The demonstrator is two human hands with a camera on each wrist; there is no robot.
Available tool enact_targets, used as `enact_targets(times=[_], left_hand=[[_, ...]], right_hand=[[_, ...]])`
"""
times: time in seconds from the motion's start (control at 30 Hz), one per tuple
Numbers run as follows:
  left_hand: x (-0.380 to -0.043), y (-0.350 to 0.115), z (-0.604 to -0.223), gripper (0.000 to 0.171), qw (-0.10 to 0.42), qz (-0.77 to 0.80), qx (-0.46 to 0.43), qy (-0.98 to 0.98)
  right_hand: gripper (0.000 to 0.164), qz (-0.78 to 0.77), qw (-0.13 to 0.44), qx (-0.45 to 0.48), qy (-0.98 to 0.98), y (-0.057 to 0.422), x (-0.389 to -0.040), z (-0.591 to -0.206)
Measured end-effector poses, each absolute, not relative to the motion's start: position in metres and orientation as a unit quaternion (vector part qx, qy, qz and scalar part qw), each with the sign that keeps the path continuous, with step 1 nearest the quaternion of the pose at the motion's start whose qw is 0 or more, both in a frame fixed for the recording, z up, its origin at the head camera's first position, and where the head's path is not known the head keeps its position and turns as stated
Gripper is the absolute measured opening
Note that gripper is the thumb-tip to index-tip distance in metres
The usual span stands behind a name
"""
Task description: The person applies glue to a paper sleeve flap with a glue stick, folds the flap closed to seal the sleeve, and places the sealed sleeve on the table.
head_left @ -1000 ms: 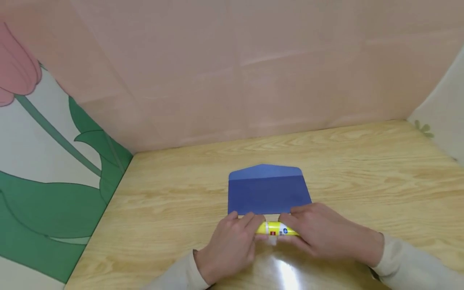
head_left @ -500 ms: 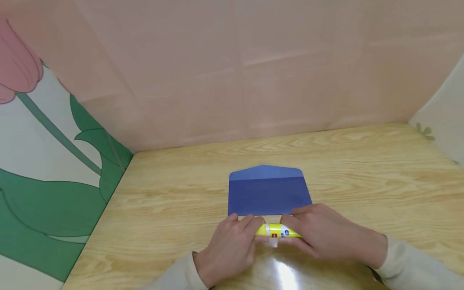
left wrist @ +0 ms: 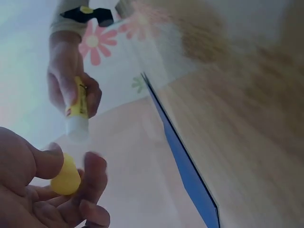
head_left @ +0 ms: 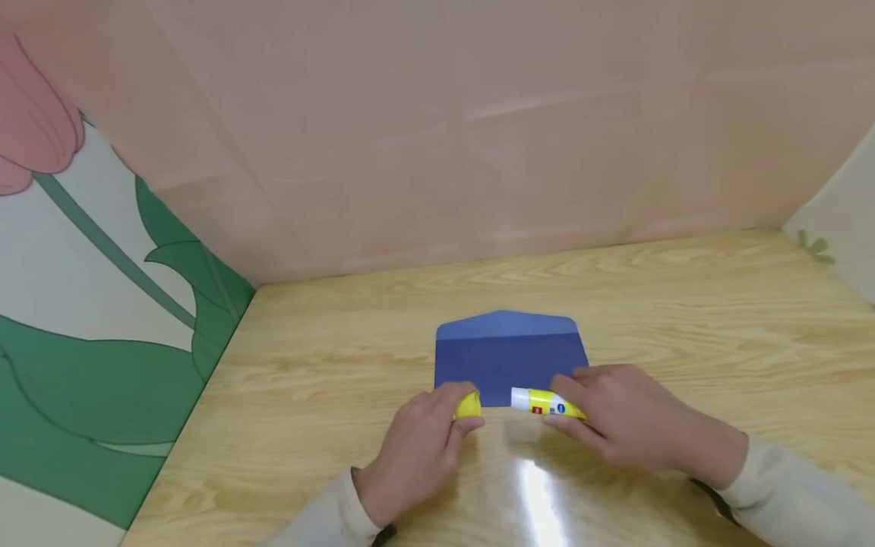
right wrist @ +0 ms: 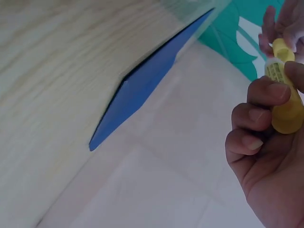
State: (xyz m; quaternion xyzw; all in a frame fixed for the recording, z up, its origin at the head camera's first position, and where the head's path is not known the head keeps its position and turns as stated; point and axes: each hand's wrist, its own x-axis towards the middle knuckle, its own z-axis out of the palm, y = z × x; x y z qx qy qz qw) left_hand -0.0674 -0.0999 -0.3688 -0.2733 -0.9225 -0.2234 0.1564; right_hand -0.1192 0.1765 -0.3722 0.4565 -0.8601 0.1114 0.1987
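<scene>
A yellow glue stick with a white end lies in my right hand, pinched between thumb and fingers, its white end pointing left. My left hand holds the yellow cap, apart from the tube by a small gap. In the left wrist view the cap sits between thumb and fingers, with the glue stick above it. The right wrist view shows the tube's yellow base in the curled fingers. Just beyond both hands a blue envelope lies flat, its flap unfolded away from me.
The wood-grain table reaches back to a pinkish covered wall. On the left stands a panel with a flower print, on the right a pale panel. A bright reflection shows on the near tabletop.
The cap has come off the glue stick. My left hand has moved slightly left with the cap, and my right hand slightly right and up with the tube.
</scene>
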Motion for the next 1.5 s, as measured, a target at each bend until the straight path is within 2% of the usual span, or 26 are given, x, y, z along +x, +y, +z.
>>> enact_targets(times=[0.17,0.53,0.6,0.77,0.93,1.03,1.2,1.5], left_hand=[[-0.067,-0.099,-0.368,0.028,0.109,-0.246,-0.257,-0.928],[-0.068,-0.098,-0.368,0.033,0.084,-0.291,-0.263,-0.916],[-0.070,-0.099,-0.367,0.032,0.065,-0.302,-0.258,-0.915],[-0.090,-0.111,-0.362,0.026,-0.002,-0.350,-0.199,-0.916],[-0.116,-0.140,-0.363,0.028,-0.028,-0.373,-0.137,-0.917],[-0.128,-0.155,-0.367,0.030,-0.025,-0.347,-0.119,-0.930],[-0.138,-0.169,-0.373,0.028,0.000,-0.217,-0.111,-0.970],[-0.138,-0.173,-0.375,0.030,-0.019,-0.135,-0.117,-0.984]], right_hand=[[0.033,0.103,0.222,0.465,-0.851,0.176,-0.119,-0.376],[0.032,0.090,0.216,0.470,-0.851,0.174,-0.116,-0.381],[0.032,0.089,0.215,0.470,-0.851,0.174,-0.116,-0.382],[0.032,0.088,0.220,0.471,-0.850,0.175,-0.118,-0.384],[0.032,0.094,0.222,0.478,-0.845,0.175,-0.117,-0.385],[0.031,0.095,0.221,0.479,-0.844,0.175,-0.116,-0.386],[0.032,0.093,0.226,0.479,-0.843,0.175,-0.116,-0.386],[0.033,0.085,0.215,0.484,-0.844,0.173,-0.115,-0.384]])
